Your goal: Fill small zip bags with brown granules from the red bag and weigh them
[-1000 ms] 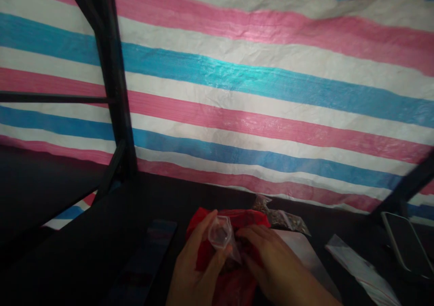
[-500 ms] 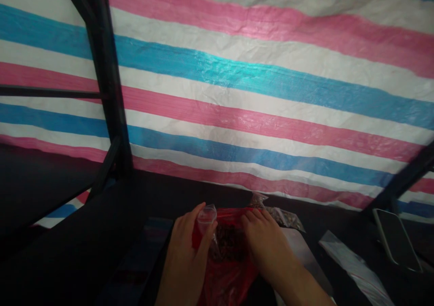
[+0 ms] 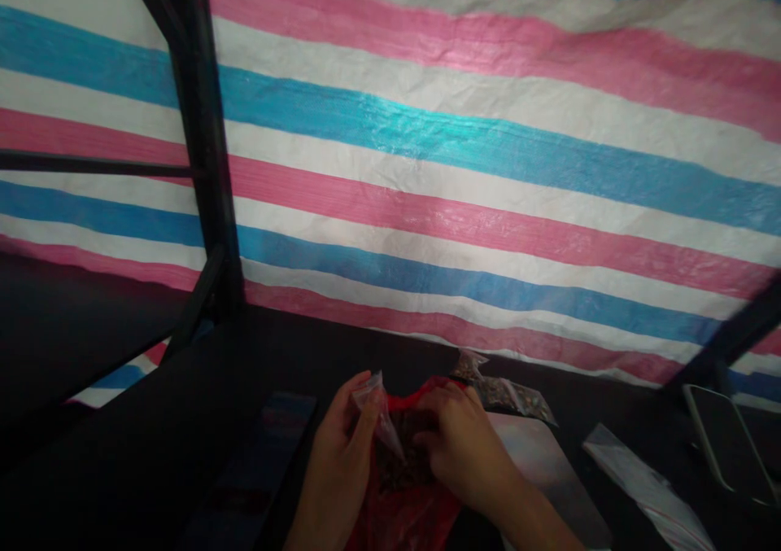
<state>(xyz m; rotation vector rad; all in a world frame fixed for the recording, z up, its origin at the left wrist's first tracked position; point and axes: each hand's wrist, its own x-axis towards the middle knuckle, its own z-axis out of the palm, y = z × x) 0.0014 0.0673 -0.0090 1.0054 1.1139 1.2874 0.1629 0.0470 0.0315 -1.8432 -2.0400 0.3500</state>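
A red plastic bag lies open at the bottom centre, with small dark pieces inside it. My left hand pinches a small clear plastic bag between thumb and fingers, over the left side of the red one. At the red bag's right side is my right hand, its fingers curled in at the bag's upper edge and over the dark pieces. Whether those fingertips grip the red plastic or some pieces is too dark to tell.
Filled clear bags lie behind my right hand. A pale flat board is under my right forearm. Farther right are flat clear bags and a phone. Dark frame posts stand before a striped sheet.
My right hand has moved slightly left and down, its fingers now curled more over the dark pieces. The clear bag's mouth in my left hand looks narrower and more tilted. The view has shifted slightly.
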